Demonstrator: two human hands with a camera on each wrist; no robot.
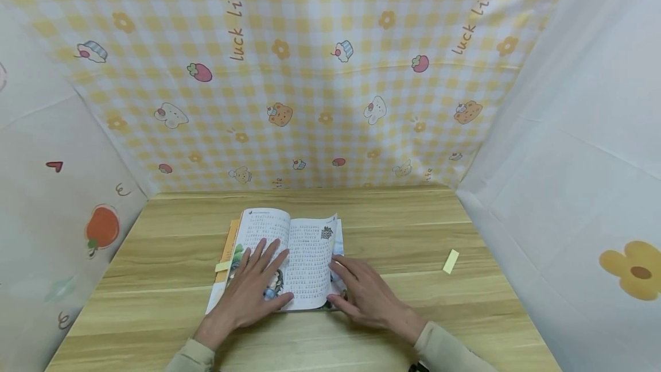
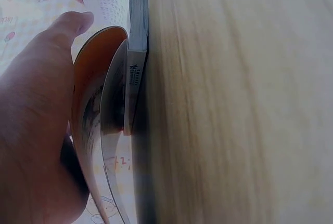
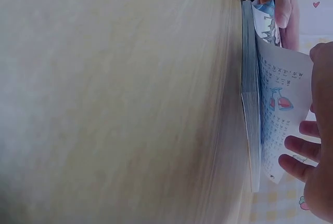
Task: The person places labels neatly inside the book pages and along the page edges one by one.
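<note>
An open book with white paper pages, printed with small dark text and coloured pictures (image 1: pixel 310 263), lies on the light-brown wood-grain table (image 1: pixel 403 217), near its front edge and a little left of the middle. Under the left-hand pages, the orange sheet (image 1: pixel 230 240) shows along the outer side, and a short pale-yellow strip (image 1: pixel 222 267) crosses it. In the left wrist view this side of the book is bent up in a curve, beside the thick block of pages (image 2: pixel 139 13).

The left hand (image 1: pixel 252 291) rests on the left-hand page, its fingers extended and spread, its thumb reaching over the lower part of the right-hand page. The right hand (image 1: pixel 369 291) is at the outer edge of the right-hand page; this leaf curls upward there, and the hand touches it with fingers loosely extended and separated, the thumb lower. The right wrist view shows a red-and-blue picture (image 3: pixel 281 100) on the other face of this leaf.

Both arms wear beige sleeves (image 1: pixel 449 349). A pale-yellow rectangular slip (image 1: pixel 451 261) lies on the table, well apart to the right. Behind the table hangs a yellow-and-white checked cloth (image 1: pixel 310 73) with small cartoon prints.
</note>
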